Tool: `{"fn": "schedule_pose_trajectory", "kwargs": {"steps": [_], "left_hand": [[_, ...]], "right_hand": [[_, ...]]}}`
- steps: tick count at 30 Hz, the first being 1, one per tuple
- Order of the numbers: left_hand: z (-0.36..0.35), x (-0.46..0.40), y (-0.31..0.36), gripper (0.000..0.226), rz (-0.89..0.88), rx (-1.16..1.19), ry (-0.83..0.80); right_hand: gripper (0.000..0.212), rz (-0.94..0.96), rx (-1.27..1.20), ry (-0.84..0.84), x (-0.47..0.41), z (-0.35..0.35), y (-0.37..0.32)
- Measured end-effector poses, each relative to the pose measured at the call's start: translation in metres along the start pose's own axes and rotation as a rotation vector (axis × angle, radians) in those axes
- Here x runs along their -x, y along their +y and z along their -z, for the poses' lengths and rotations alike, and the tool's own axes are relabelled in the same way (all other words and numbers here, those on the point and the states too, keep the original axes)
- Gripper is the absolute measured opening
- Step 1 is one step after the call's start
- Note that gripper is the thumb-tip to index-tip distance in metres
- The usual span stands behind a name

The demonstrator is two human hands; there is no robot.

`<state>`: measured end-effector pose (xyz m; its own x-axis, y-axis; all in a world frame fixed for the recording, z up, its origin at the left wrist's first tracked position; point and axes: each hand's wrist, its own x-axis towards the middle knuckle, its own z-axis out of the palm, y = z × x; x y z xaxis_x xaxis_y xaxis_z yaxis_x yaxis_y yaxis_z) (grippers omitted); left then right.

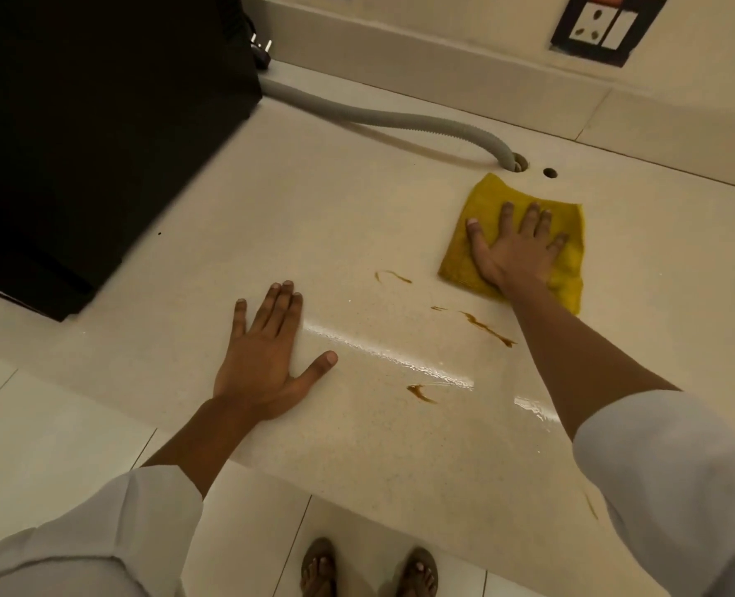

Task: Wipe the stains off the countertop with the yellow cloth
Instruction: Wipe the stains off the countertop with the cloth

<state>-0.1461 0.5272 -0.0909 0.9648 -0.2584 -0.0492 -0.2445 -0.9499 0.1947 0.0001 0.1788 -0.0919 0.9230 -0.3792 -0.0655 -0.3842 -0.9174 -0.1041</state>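
Dim, warm indoor light. A bright specular streak crosses the wet countertop (391, 359); the black appliance (90, 122) is underexposed and featureless. Wide-angle distortion bends edges; overall detail is soft, with sleeves (680, 489) blurred.

Open countertop (314, 234) between black appliance (99, 144) and grey hose (400, 120).

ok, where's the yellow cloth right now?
Head view, right side: the yellow cloth lies flat on the countertop under the right hand, just in front of the grey hose.
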Motion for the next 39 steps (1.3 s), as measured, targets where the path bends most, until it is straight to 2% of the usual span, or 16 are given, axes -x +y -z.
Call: {"fn": "schedule_pose_trajectory", "kwargs": {"steps": [11, 18, 32, 39], "left_hand": [[0.003, 0.000, 0.001, 0.113, 0.008, 0.015, -0.014], [0.005, 0.002, 0.000, 0.116, 0.006, 0.079, 0.012], [0.004, 0.005, -0.002, 0.118, -0.019, 0.123, 0.050], [0.005, 0.012, -0.002, 0.118, -0.050, 0.071, 0.081]], "right_hand": [[0.091, 0.194, -0.034, 0.017, 0.034, -0.013, -0.093], [0.093, 0.284, -0.044, 0.026, 0.076, -0.020, -0.120], [0.093, 0.339, -0.052, 0.017, 0.143, -0.022, -0.108], [0.075, 0.299, -0.059, 0.053, 0.152, -0.021, -0.067]]}}
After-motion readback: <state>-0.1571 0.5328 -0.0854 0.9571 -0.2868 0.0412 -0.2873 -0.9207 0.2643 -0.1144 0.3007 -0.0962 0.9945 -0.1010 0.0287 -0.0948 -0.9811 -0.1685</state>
